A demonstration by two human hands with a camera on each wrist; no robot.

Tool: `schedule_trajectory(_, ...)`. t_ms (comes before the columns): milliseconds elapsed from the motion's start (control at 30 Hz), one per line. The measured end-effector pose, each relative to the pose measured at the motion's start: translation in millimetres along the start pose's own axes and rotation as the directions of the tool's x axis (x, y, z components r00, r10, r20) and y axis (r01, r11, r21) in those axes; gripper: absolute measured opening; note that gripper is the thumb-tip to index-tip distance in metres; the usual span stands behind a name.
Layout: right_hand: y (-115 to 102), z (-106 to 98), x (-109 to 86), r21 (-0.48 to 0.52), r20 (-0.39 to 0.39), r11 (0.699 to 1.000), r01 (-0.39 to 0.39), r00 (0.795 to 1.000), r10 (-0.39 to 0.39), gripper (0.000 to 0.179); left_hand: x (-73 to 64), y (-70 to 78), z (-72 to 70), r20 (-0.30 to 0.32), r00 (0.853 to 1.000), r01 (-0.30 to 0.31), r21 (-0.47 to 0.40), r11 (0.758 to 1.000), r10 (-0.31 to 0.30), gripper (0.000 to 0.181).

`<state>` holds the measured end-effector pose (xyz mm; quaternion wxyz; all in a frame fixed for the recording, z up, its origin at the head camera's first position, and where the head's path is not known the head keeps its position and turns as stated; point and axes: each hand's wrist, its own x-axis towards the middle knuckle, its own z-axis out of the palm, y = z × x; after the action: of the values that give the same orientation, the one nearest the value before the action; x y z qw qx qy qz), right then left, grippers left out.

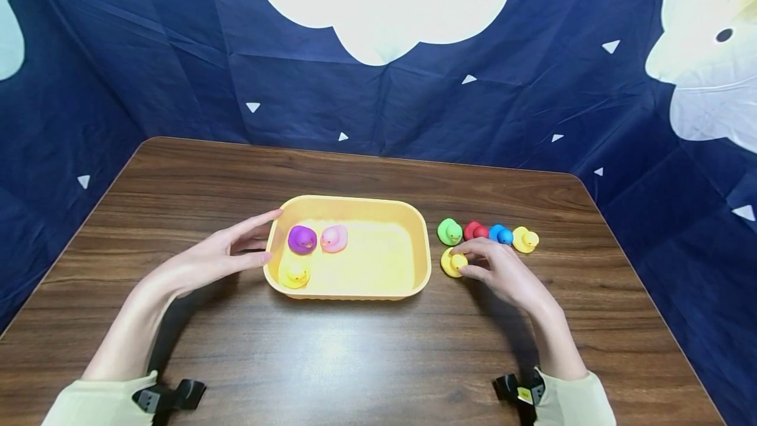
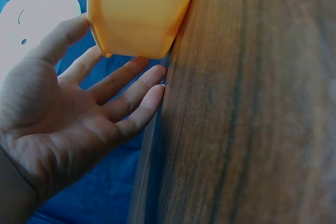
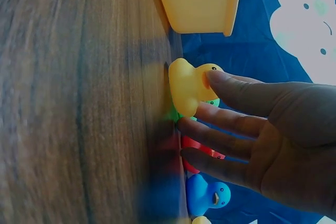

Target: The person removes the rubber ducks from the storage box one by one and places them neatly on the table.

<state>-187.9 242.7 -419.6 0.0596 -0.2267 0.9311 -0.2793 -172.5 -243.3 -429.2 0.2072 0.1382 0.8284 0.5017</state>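
A yellow plastic tub [image 1: 378, 294] stands mid-table, holding a purple rubber duck [image 1: 302, 240], a pink one [image 1: 334, 238] and a yellow one [image 1: 294, 274] at its left end. At that end my left hand [image 1: 207, 258] touches the rim with thumb and fingertips, fingers loosely extended; the left wrist view shows the tub's end wall [image 2: 139, 19] against them. Right of the tub, my right hand [image 1: 503, 275] pinches another yellow duck [image 3: 184, 85], thumb at its head and fingers behind. Whether this duck touches the table is hard to tell.
Beyond the right hand, a row holds a green duck [image 1: 449, 232], a red duck [image 1: 475, 230], partly covered by the hand, a blue duck [image 1: 501, 234] and a yellow duck [image 1: 525, 239]. A dark blue curtain [image 1: 378, 104] hangs behind the wooden table [image 1: 266, 360].
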Motion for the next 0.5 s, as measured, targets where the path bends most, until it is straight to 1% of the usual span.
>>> schedule_trajectory(133, 1.5, 0.2, 0.0, 0.010, 0.002, 1.000, -0.010, 1.000, 0.010, 0.026, 0.0, -0.2, 0.2, 0.000, 1.000, -0.008, -0.006, 1.000, 0.008, 0.073)
schedule_trajectory(500, 2.7, 1.3, 0.0, 0.019, -0.004, 1.000, -0.022, 1.000, 0.022, 0.027, -0.3, 0.8, 0.5, 0.001, 1.000, -0.007, -0.007, 1.000, 0.007, 0.074)
